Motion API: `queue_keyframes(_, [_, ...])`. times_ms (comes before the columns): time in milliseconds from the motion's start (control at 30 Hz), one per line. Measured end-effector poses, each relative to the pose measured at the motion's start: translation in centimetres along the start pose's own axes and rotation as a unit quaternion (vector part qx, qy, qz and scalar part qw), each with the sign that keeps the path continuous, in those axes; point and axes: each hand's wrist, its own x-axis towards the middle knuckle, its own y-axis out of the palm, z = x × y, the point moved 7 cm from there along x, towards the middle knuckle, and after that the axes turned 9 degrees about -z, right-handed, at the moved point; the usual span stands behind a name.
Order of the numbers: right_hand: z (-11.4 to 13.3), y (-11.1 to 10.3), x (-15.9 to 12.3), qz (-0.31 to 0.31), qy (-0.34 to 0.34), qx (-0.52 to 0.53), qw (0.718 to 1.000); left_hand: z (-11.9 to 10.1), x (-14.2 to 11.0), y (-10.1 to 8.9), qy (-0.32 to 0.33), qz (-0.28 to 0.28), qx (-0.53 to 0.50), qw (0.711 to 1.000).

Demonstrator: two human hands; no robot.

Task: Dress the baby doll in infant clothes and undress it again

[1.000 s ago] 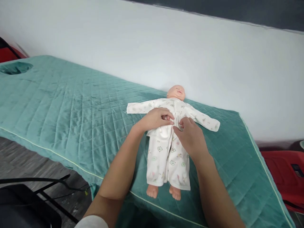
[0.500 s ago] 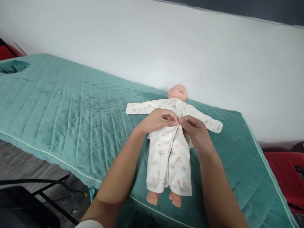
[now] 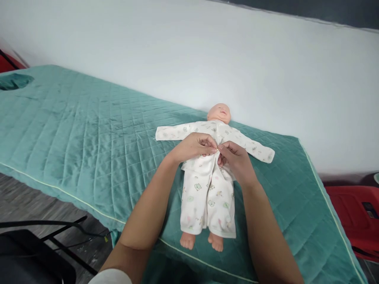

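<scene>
While the left hand and right hand pinch the front of the pajama top, fingertips together, keep its 2 edges level. From where I stand, it clothes the baby doll on the quilted cover.

Soft diffuse light, white wall brightest near the middle, dim floor at lower left, dark shadow below the near edge of the green cover, wide-angle stretch at the sides, clothing prints slightly blurred
</scene>
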Motion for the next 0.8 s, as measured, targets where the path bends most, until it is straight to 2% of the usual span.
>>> queue_keyframes(200, [-0.21, -0.1, 0.13, -0.019, 0.002, 0.012, 1.0, 0.18, 0.02, -0.23, -0.014, -0.016, 0.0, 1.0])
queue_keyframes(333, [-0.27, -0.15, 0.16, -0.033, 0.01, 0.012, 0.999, 0.16, -0.11, -0.42, -0.017, -0.031, 0.036, 0.999])
queue_keyframes(533, [-0.33, -0.25, 0.05, -0.064, 0.017, 0.006, 0.998, 0.03, -0.26, -0.45, -0.011, -0.019, 0.066, 0.998])
queue_keyframes(800, [-0.44, -0.16, 0.11, -0.067, 0.016, 0.008, 0.998, 0.0, -0.28, -0.44, -0.011, -0.03, 0.072, 0.997])
